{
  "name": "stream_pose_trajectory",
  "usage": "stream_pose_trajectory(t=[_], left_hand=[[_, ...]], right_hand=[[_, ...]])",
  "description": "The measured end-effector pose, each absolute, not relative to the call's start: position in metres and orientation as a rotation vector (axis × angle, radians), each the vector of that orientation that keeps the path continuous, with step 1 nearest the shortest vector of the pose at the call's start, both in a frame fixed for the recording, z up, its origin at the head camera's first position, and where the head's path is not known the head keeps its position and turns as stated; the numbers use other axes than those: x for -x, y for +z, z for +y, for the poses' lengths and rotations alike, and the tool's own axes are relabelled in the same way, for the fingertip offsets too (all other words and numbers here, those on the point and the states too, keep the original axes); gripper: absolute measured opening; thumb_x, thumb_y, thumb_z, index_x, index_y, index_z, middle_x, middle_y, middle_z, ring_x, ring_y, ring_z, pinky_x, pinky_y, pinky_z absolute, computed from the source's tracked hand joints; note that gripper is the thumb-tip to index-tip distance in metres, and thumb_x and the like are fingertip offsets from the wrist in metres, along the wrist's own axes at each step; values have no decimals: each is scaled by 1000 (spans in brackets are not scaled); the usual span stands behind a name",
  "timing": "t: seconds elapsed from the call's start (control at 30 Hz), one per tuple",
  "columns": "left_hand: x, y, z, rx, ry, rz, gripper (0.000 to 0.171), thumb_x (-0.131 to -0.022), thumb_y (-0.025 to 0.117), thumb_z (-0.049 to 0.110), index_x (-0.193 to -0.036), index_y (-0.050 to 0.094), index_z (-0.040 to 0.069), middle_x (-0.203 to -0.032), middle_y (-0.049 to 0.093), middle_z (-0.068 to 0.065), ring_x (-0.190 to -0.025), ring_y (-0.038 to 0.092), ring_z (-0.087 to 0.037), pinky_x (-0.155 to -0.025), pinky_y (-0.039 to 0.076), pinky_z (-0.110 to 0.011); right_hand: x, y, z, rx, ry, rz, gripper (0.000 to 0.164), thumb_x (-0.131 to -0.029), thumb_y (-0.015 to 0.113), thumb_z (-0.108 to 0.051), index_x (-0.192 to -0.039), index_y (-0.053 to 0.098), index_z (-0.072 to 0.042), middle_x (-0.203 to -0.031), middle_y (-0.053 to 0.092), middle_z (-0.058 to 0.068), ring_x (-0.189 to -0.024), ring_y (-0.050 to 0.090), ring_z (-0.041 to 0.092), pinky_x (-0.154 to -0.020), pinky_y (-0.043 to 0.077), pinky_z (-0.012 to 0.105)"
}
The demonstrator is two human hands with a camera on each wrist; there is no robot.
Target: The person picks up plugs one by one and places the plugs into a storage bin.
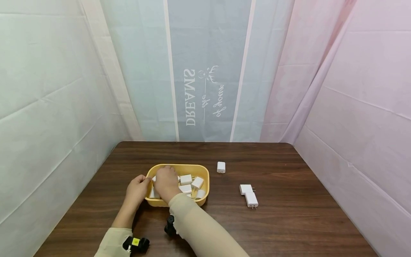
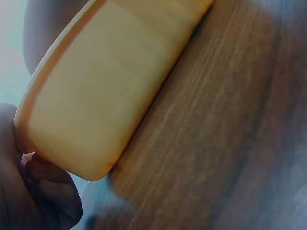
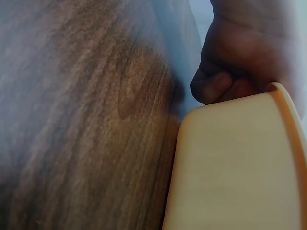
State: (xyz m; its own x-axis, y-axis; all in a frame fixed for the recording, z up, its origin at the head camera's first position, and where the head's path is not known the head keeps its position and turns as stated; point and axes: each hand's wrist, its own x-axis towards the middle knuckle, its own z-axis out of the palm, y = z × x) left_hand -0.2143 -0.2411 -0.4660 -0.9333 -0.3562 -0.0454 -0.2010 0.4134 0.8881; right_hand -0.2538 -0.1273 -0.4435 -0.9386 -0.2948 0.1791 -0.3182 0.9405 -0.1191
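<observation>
A yellow plastic container [image 1: 204, 202] sits on the table with several white charger plugs [image 1: 186, 179] lying loose in it. My left hand [image 1: 137, 189] grips its left rim; in the left wrist view the thumb and curled fingers [image 2: 56, 191] are at the container's corner. My right hand [image 1: 167, 182] reaches down into the left part of the container from above. Its fingertips are hidden behind the back of the hand, so I cannot tell whether they hold a plug. The right wrist view shows mostly the container's outer wall [image 3: 235, 158] and the left hand at its corner.
Right of the container a single white plug [image 1: 221, 167] rests on the dark wooden table [image 1: 289, 221]. Farther right, two more plugs [image 1: 251, 199] lie against each other, prongs showing. Cloth curtains [image 1: 208, 43] hang behind the table and along both sides.
</observation>
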Motion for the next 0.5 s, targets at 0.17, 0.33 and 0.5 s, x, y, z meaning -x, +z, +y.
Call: stream_pose_trajectory(t=[0.17, 0.33, 0.5], left_hand=[[214, -466, -241, -499, -1542, -2510, 36, -97, 53, 34, -81, 53, 1, -61, 42, 1, -58, 45, -17, -50, 39, -26], [214, -466, -241, -502, -1535, -2530, 37, -98, 52, 33, -82, 54, 0, -63, 44, 0, -61, 46, -17, -52, 39, -28], [215, -466, -242, -502, -1529, -2531, 36, -98, 51, 34, -83, 54, 1, -63, 44, 0, -61, 46, -17, -52, 40, -28]], right_hand=[[255, -444, -128, -456, 202, -2963, 23, -89, 61, -37, -93, 72, -17, -98, 62, 6, -90, 58, 22, -80, 49, 35], [258, -446, -130, -453, 169, -2971, 19, -89, 61, -33, -85, 72, -19, -97, 64, 6, -89, 58, 22, -81, 46, 35], [259, -443, -132, -434, 184, -2994, 18, -89, 60, -33, -86, 73, -20, -100, 64, 6, -92, 57, 22, -82, 47, 36]])
